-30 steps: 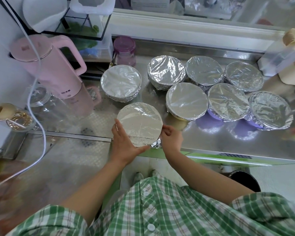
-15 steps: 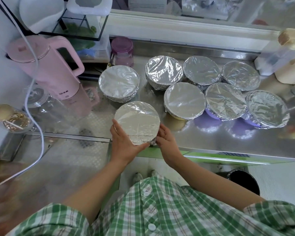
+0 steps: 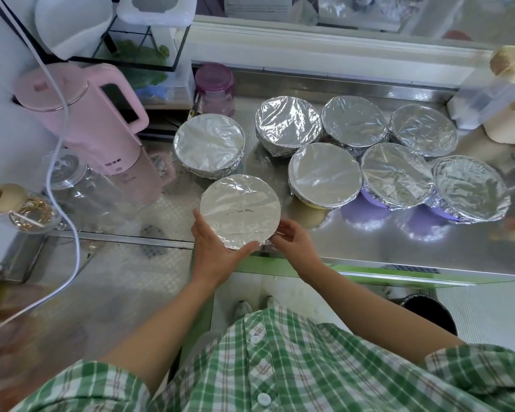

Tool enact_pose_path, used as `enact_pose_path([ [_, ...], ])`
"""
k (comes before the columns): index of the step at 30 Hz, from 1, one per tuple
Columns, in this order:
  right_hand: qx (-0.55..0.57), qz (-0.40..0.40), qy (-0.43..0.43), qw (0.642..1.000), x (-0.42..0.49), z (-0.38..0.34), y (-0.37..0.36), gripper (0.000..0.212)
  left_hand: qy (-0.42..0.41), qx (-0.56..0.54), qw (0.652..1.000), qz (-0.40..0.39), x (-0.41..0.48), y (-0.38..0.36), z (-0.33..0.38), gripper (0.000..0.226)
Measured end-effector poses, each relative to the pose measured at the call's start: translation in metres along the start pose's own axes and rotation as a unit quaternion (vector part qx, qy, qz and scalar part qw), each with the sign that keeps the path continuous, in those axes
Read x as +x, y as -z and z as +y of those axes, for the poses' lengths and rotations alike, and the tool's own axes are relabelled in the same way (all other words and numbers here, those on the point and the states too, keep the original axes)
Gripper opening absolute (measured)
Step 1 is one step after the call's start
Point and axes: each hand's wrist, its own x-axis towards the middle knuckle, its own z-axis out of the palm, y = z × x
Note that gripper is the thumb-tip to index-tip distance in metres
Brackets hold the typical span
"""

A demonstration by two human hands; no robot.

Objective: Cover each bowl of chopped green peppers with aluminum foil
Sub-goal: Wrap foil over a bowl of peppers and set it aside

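Bowls wrapped in foil crowd the steel surface (image 3: 369, 245). The seven finished ones (image 3: 324, 173) sit clustered toward the back and right. The nearest bowl (image 3: 240, 211) stands at the front edge, straight before the person, where both hands can reach round it. The left grip (image 3: 217, 258) cups the near-left side, fingers laid along the wall and thumb hooked round the near rim; I judge that this steadies the bowl so it does not skate on the slick metal. The right grip (image 3: 292, 243) has its fingers curled against the foil skirt (image 3: 263, 248) at the near-right rim, pinching or pressing it inward; I cannot tell which. Working low on the side makes sense, since the top sheet is already taut and only the hanging edge seems to need crimping. Compared with a second ago, the bowl stands in much the same spot and both grips flank it as before. The crumpled tuft of foil that stuck out between them at the near edge is now mostly tucked under, and the right fingers look a little looser on the rim.
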Motion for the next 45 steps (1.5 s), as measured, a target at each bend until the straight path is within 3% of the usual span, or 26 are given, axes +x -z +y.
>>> enact_pose_path([
  [4, -0.034, 0.026, -0.01, 0.999, 0.004, 0.002, 0.001, 0.026, 0.013, -0.09, 0.996, -0.008, 0.007, 0.011, -0.003, 0.137],
  [7, -0.035, 0.033, -0.025, 0.999, 0.003, 0.004, -0.001, 0.015, 0.004, -0.116, 0.993, -0.021, 0.01, 0.011, -0.007, 0.114],
  [11, 0.053, 0.04, -0.068, 0.995, 0.001, -0.002, -0.002, 0.022, 0.014, -0.111, 0.994, -0.017, 0.011, 0.009, -0.008, 0.12],
  [15, 0.065, 0.056, -0.084, 0.993, 0.003, -0.011, 0.0, 0.025, 0.01, -0.123, 0.992, -0.03, 0.014, 0.011, -0.008, 0.131],
  [19, 0.062, 0.073, -0.101, 0.99, 0.007, -0.016, -0.001, 0.023, 0.069, -0.155, 0.985, -0.02, 0.02, 0.015, -0.006, 0.121],
  [22, 0.064, 0.094, -0.101, 0.988, 0.009, -0.015, -0.004, 0.022, 0.152, -0.231, 0.961, -0.021, 0.023, 0.013, 0.006, 0.095],
  [24, 0.055, 0.114, -0.089, 0.988, 0.008, -0.014, -0.008, 0.019, 0.164, -0.239, 0.957, -0.033, 0.025, 0.008, 0.009, 0.065],
  [27, 0.033, 0.124, -0.086, 0.988, 0.006, -0.012, -0.018, 0.023, 0.176, -0.22, 0.959, -0.027, 0.027, 0.005, 0.01, 0.045],
  [29, 0.015, 0.126, -0.088, 0.988, 0.006, -0.014, -0.021, 0.033, 0.185, -0.22, 0.958, -0.025, 0.026, 0.005, 0.009, 0.046],
  [37, -0.006, 0.104, -0.071, 0.992, 0.002, -0.021, -0.028, 0.022, 0.215, -0.19, 0.958, -0.015, 0.026, 0.007, 0.016, 0.075],
  [42, 0.016, 0.085, -0.071, 0.994, 0.01, -0.026, -0.012, 0.028, 0.222, -0.203, 0.953, 0.016, 0.032, 0.009, 0.013, 0.045],
  [45, 0.059, 0.081, -0.049, 0.994, 0.011, -0.033, -0.018, 0.024, 0.196, -0.225, 0.954, 0.031, 0.032, 0.011, 0.015, 0.046],
])
